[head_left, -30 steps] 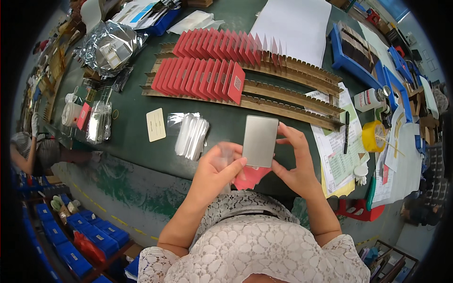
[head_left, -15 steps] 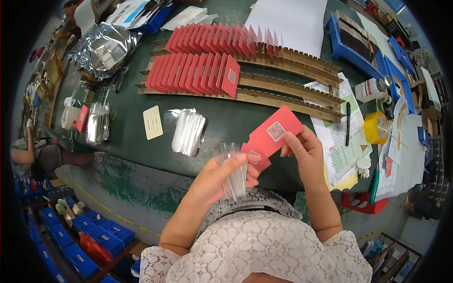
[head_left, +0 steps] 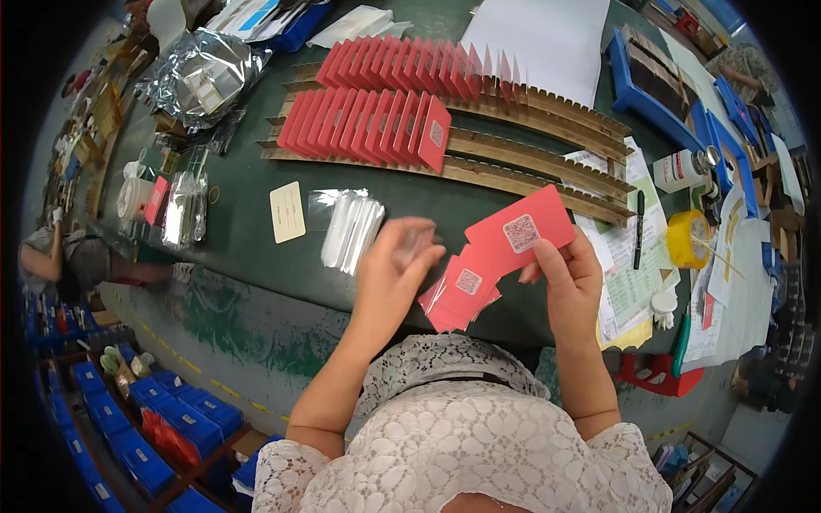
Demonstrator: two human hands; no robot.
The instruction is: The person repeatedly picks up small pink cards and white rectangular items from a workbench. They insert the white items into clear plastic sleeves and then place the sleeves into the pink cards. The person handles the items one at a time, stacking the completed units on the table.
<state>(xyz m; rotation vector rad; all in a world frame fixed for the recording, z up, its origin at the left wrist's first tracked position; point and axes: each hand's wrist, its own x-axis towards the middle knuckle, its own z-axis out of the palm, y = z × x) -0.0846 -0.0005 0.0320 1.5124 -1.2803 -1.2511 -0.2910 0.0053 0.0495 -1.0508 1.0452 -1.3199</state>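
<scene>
My right hand (head_left: 571, 278) pinches a fan of red cards (head_left: 522, 224), each printed with a square code. The lower cards in the fan have a shiny clear plastic edge. My left hand (head_left: 395, 272) is off the cards, its fingers slightly blurred, curled and apart, with nothing visible in them. Just beyond it lies a stack of clear plastic sleeves (head_left: 352, 231) on the green table. Left of the stack rests a cream card (head_left: 288, 213). Behind my hands, two rows of upright red cards (head_left: 363, 126) stand in notched wooden racks (head_left: 539, 168).
A crumpled silvery bag (head_left: 205, 81) and a white tape roll (head_left: 134, 198) occupy the left side. On the right are printed sheets (head_left: 629, 256), a black pen (head_left: 639, 229), yellow tape (head_left: 687, 239), a white bottle (head_left: 676, 171) and a blue tray (head_left: 629, 81). Another person sits at far left.
My left hand has let go of the clear sleeves it held over the cards and moved away from the fan. More of the lower cards now shows. The whole view has shifted slightly.
</scene>
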